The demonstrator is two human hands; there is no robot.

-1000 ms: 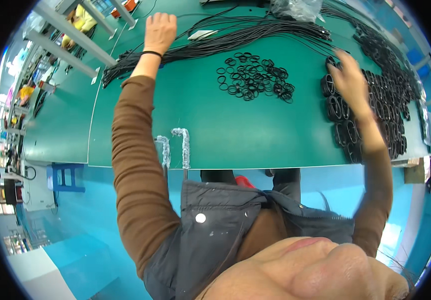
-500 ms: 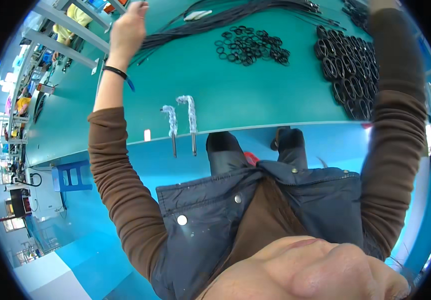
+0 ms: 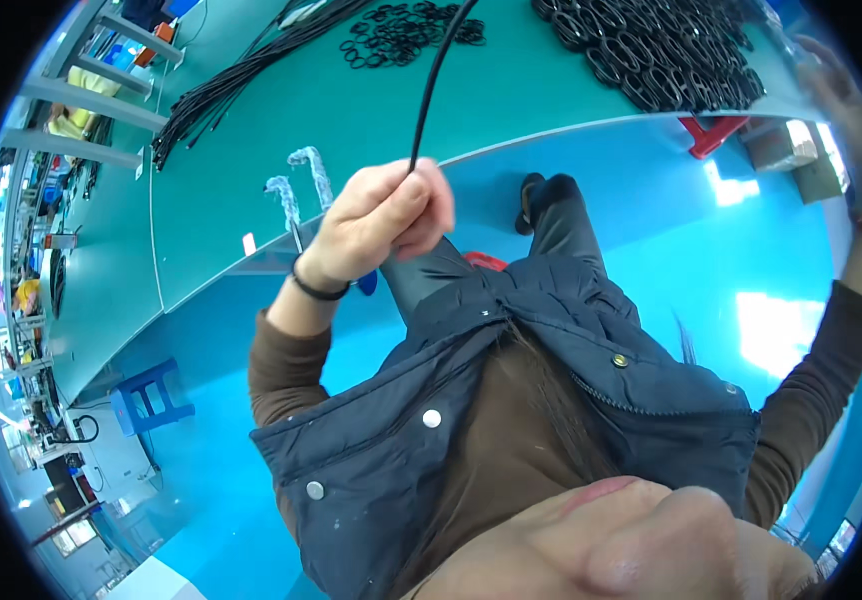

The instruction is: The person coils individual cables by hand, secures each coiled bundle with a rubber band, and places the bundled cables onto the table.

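Observation:
My left hand (image 3: 391,222) is closed around a black cable (image 3: 433,88) in front of the table's near edge. The cable rises from my fist and leaves the top of the view. Over at the right rim, away from the table, my right hand (image 3: 836,95) is smeared by motion, so its fingers cannot be made out. Just left of my left hand, two bent metal rods wrapped in clear film stick up at the table edge: one wrapped rod (image 3: 315,176) and a shorter wrapped rod (image 3: 284,198), partly hidden by my wrist.
On the green table (image 3: 351,120) lie a bundle of long black cables (image 3: 241,75), a heap of small black rings (image 3: 401,35) and many coiled black cables (image 3: 651,55). A red stool (image 3: 716,135) and cardboard boxes (image 3: 786,148) stand beyond the edge. A blue stool (image 3: 151,395) is at left.
My left hand has come down from the far left of the table toward my body, now with a cable in it. My right arm has swung outward to the right. The view has shifted.

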